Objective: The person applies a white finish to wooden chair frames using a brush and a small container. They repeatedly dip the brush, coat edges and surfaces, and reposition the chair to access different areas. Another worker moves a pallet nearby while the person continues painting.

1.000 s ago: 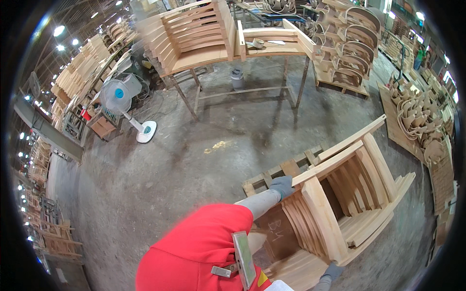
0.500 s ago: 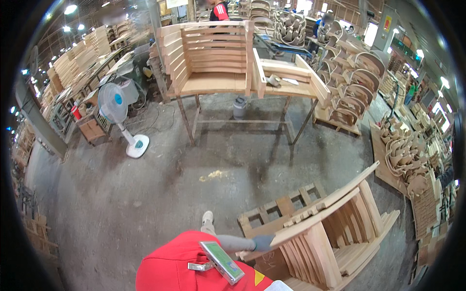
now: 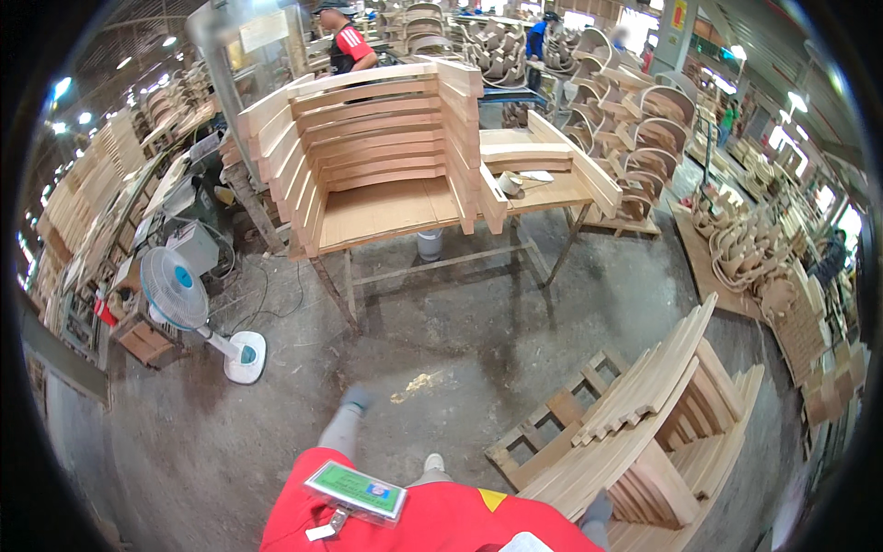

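My left hand (image 3: 357, 397), in a grey glove, is over the bare concrete floor in front of the workbench, with no object visible in it. Its fingers are blurred. My right hand (image 3: 598, 509), also gloved in grey, is at the near end of a stack of pale wooden parts (image 3: 635, 419) at the lower right. It appears to touch the wood, but its fingers are too hidden to show a grip. Long notched pieces lie on top of that stack, with curved slats (image 3: 648, 488) standing below. A slatted wooden pallet (image 3: 561, 405) is under or beside it.
Ahead stands a metal-legged workbench (image 3: 432, 269) bearing stacked wooden frames (image 3: 372, 120) and a tape roll (image 3: 510, 183). A pedestal fan (image 3: 175, 287) is at left, its cable on the floor. Curved chair parts (image 3: 644, 138) are piled at right. Another person (image 3: 349, 41) is behind the bench.
The view has shifted, and the bench and fan appear nearer. A gloved hand was on the stack's near left end; now my left hand is over the floor and my right beside the stack.
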Demonstrator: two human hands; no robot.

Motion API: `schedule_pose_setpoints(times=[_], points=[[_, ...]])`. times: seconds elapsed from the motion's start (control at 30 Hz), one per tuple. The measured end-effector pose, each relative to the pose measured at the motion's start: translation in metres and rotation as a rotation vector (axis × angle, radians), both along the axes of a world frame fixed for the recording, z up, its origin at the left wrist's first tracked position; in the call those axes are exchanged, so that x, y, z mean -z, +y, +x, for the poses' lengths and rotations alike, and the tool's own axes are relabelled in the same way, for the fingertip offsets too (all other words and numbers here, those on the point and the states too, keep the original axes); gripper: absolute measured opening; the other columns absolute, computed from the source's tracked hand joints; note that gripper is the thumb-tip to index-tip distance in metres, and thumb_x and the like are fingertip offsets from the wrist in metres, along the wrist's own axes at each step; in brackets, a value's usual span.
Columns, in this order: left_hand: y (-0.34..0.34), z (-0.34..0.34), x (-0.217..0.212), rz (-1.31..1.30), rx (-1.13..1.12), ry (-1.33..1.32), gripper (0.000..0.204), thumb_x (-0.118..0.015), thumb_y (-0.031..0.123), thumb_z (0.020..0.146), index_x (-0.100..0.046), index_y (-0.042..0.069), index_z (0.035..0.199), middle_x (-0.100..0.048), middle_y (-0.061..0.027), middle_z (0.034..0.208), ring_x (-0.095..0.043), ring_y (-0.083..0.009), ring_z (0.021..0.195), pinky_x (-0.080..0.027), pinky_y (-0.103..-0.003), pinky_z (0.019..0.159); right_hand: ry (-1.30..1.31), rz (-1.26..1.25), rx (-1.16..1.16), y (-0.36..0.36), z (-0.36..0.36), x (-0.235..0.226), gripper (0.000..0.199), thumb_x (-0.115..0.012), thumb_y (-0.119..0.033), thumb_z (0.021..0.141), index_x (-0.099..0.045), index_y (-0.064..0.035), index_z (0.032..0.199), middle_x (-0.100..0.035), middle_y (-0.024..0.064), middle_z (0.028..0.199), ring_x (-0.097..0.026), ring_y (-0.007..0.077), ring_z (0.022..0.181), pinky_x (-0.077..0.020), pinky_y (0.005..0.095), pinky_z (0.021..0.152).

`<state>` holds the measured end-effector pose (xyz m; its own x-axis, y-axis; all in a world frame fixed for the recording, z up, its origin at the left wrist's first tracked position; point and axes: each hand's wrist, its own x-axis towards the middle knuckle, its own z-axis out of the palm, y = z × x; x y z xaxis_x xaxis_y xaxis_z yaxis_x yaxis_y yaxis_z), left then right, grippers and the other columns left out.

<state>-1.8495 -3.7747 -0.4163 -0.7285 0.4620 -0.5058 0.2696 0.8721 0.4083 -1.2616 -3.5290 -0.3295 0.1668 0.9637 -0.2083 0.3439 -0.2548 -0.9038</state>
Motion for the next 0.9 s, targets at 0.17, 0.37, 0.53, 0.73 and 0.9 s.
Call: schedule_pose_setpoints(times=[0.17, 0.37, 0.53, 0.73, 0.9], points=[[-0.059, -0.073, -0.023, 0.363, -0.506, 0.002, 0.036, -0.052, 0.032, 0.08, -0.063, -0.001, 0.085, -0.062, -0.0213, 0.081, -0.062, -0.0322, 0.075, -0.049, -0.04, 0.066, -0.518, -0.098, 0.093, 0.037, -0.06, -0.021, 0.048, -0.057, -0.028, 0.079, -0.052, 0.01, 0.107, -0.061, 0.0279, 0.098, -0.059, 0.037, 0.095, -0.0473, 0.038, 0.081], [-0.058, 0.012, -0.003, 0.608, -0.866, -0.681, 0.03, -0.054, 0.03, 0.08, -0.059, 0.002, 0.087, -0.059, -0.0131, 0.073, -0.059, -0.0249, 0.061, -0.048, -0.038, 0.052, -1.137, -0.067, -0.006, 0.054, -0.108, -0.028, 0.034, -0.053, -0.022, 0.075, -0.053, 0.0052, 0.096, -0.054, 0.0284, 0.11, -0.052, 0.0365, 0.107, -0.0422, 0.0393, 0.09], [0.032, 0.051, 0.017, 0.566, -0.924, -0.956, 0.029, -0.058, 0.026, 0.08, -0.058, 0.0, 0.092, -0.06, -0.0116, 0.077, -0.058, -0.0222, 0.062, -0.048, -0.033, 0.053, -1.241, 0.264, -0.175, 0.118, -0.144, 0.019, 0.047, -0.056, -0.031, 0.079, -0.05, 0.005, 0.109, -0.052, 0.0282, 0.111, -0.051, 0.0383, 0.105, -0.0408, 0.0388, 0.091], [0.111, -0.014, 0.004, 0.735, -0.642, -0.893, 0.03, -0.058, 0.023, 0.081, -0.057, 0.0, 0.099, -0.061, -0.0108, 0.088, -0.061, -0.019, 0.074, -0.05, -0.031, 0.066, -0.789, 0.057, -0.372, 0.241, -0.289, 0.005, 0.047, -0.062, -0.035, 0.075, -0.057, 0.0011, 0.104, -0.058, 0.0251, 0.108, -0.056, 0.0376, 0.099, -0.0449, 0.0416, 0.084], [0.196, -0.054, -0.016, 0.781, -0.664, -0.851, 0.032, -0.055, 0.02, 0.084, -0.055, -0.002, 0.108, -0.061, -0.013, 0.099, -0.062, -0.0205, 0.085, -0.05, -0.031, 0.073, -0.798, 0.167, -0.519, 0.282, -0.375, 0.033, 0.047, -0.061, -0.037, 0.074, -0.061, 0.0017, 0.099, -0.06, 0.0242, 0.102, -0.057, 0.0386, 0.098, -0.0443, 0.042, 0.086]])
